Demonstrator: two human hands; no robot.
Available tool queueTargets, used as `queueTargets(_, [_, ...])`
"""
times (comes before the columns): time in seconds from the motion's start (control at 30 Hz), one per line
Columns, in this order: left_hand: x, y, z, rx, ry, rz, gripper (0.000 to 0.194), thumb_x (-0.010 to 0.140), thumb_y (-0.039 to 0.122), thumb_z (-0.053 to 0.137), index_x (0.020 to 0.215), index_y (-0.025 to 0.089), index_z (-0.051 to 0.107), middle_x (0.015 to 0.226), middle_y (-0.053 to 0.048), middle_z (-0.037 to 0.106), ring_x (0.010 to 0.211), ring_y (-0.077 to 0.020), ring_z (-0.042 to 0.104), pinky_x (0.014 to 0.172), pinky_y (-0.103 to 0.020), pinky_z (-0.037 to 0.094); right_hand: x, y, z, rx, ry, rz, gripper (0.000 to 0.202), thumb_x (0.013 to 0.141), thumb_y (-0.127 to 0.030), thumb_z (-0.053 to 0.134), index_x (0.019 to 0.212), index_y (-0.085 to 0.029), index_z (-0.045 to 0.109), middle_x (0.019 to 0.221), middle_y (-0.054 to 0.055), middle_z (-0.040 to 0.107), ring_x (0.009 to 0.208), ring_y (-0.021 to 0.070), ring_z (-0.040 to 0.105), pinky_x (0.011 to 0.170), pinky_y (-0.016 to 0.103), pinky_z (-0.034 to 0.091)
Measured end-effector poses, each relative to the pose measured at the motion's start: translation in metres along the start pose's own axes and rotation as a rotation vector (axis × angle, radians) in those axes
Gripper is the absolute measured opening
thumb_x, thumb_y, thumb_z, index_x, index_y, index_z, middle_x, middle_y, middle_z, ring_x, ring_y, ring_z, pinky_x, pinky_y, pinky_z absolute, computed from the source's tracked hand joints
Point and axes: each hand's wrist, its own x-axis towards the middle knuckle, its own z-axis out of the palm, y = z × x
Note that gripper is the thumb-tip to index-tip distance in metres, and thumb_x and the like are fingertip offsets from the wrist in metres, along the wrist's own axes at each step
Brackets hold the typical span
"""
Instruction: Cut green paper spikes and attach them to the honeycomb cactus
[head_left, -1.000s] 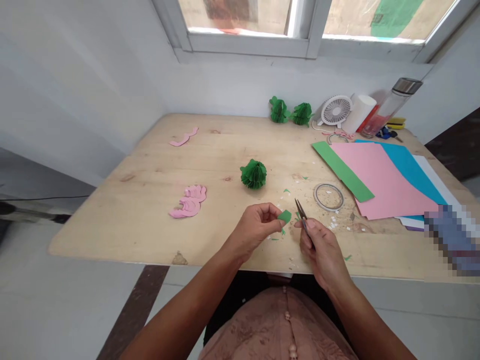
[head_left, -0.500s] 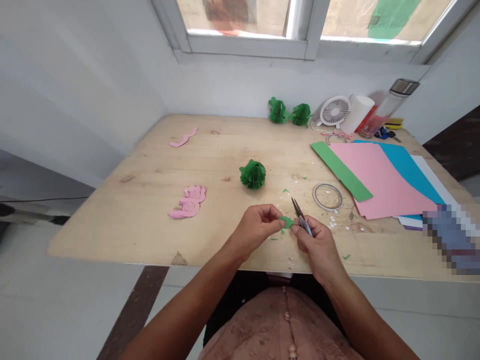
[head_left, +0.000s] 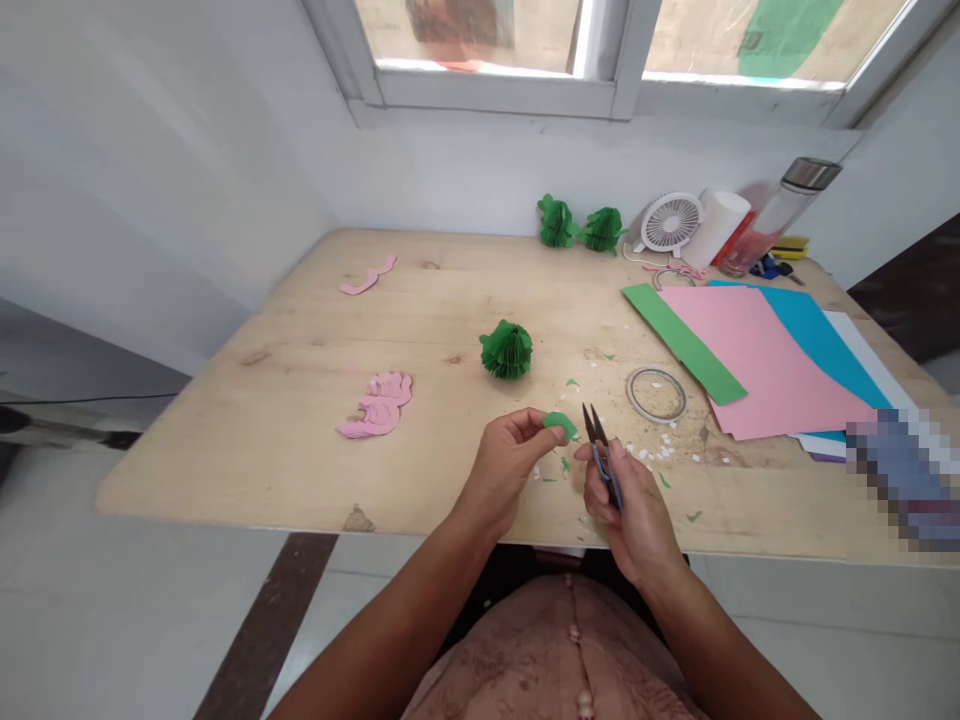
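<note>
In the head view, a wooden table [head_left: 247, 440] stands against a white wall [head_left: 450, 165], under a window [head_left: 495, 95]. The left hand [head_left: 510, 460] has its thumb and fingers pinching a small bit of green paper [head_left: 558, 424], just above the table near its front edge. The right hand [head_left: 634, 505] has its fingers curled around the scissors [head_left: 602, 460], with the blades a little apart, just beside the paper. The table top is pale, with brown knots and a worn spot [head_left: 359, 518] at the front edge. Tiny white scraps [head_left: 664, 453] lie near the right hand. A green paper ball [head_left: 507, 352] sits past the left hand. Pink cutouts [head_left: 379, 408] lie on the left, and big colored sheets [head_left: 765, 350] on the right. At the back stand a white fan [head_left: 673, 222] and a bottle [head_left: 780, 215]. The floor [head_left: 112, 600] is light, with a dark stripe [head_left: 274, 620].
</note>
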Motion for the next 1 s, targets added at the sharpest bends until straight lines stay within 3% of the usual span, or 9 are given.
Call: queueTargets(1.0, [0.001, 0.008, 0.001, 0.064, -0.079, 0.017, 0.013, 0.064, 0.027, 0.071, 0.064, 0.015, 0.066, 0.066, -0.003, 0.067, 0.066, -0.0150, 0.058, 0.072, -0.028, 0.043, -0.004, 0.013, 0.003, -0.059, 0.065, -0.002, 0.035, 0.078, -0.054, 0.061, 0.078, -0.018, 0.061, 0.047, -0.009, 0.028, 0.043, 0.0081, 0.017, 0.041, 0.022, 0.013])
